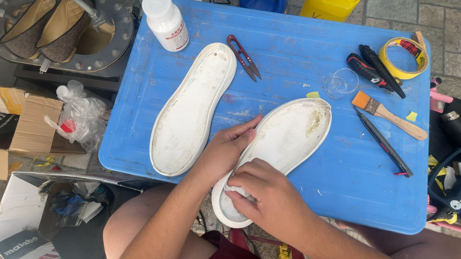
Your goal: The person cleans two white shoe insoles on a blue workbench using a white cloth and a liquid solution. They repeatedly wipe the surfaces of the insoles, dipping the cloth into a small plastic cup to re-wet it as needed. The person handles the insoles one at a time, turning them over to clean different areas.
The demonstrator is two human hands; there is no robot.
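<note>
Two white shoe soles lie on the blue tray (347,177); left hand (226,148) clasps the nearer sole's (290,131) edge; right hand (266,195) presses a white cloth (235,190) into it, fingers curled shut.

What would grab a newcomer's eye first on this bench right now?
Two white shoe soles on the bright blue table top: the left sole lies free, the right sole is steadied by the left hand while the right hand presses a white wad into its heel. A yellow tape roll sits at the far right corner.
</note>
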